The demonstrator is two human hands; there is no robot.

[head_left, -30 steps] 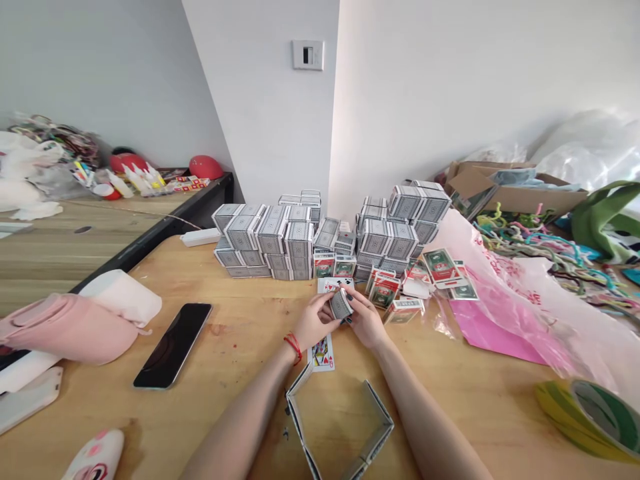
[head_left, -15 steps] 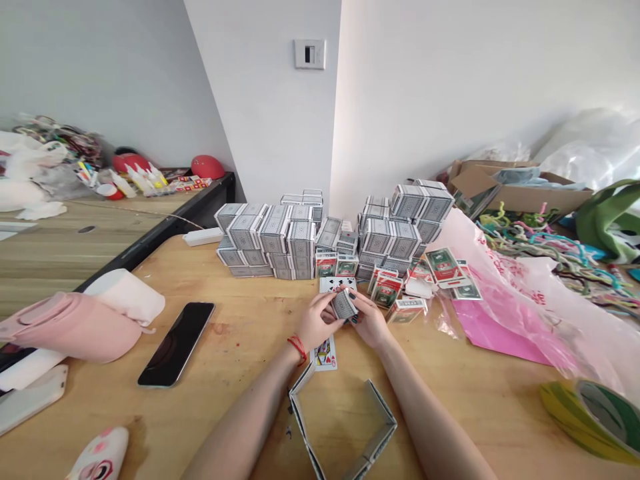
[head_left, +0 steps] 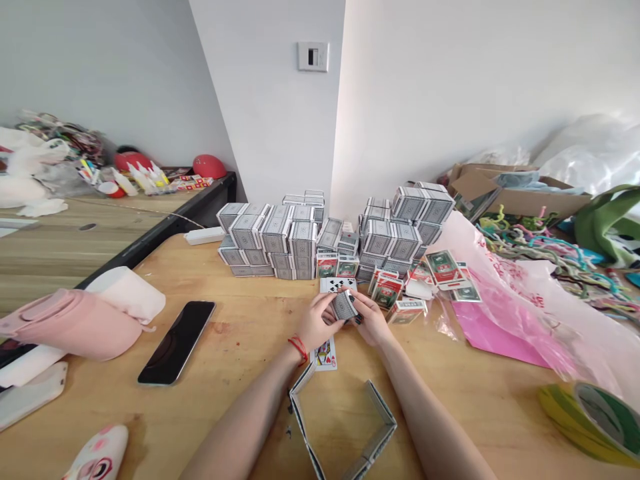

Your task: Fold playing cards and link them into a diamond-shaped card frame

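Note:
Between my two hands is a small grey-patterned playing card (head_left: 344,306), bent into a curve. My left hand (head_left: 319,319) is closed on its left side, with a red string bracelet on the wrist. My right hand (head_left: 371,318) grips its right side with dark-nailed fingers. Whether it is one card or several together I cannot tell. Face-up cards (head_left: 327,285) lie just behind my hands, and a queen of hearts (head_left: 325,355) lies below them, partly covered. Nearer me, an open angular frame of folded cards (head_left: 377,443) stands on the table between my forearms.
Grey-backed card blocks are stacked in a left pile (head_left: 275,237) and a right pile (head_left: 400,230) at the back. Red-and-green card boxes (head_left: 387,291) sit right of my hands. A phone (head_left: 177,341) lies left, a tape roll (head_left: 595,420) right, beside pink plastic (head_left: 505,333).
The hands stay in nearly the same place. The held card tips slightly and the right fingers shift along its edge. The camera view moves a little.

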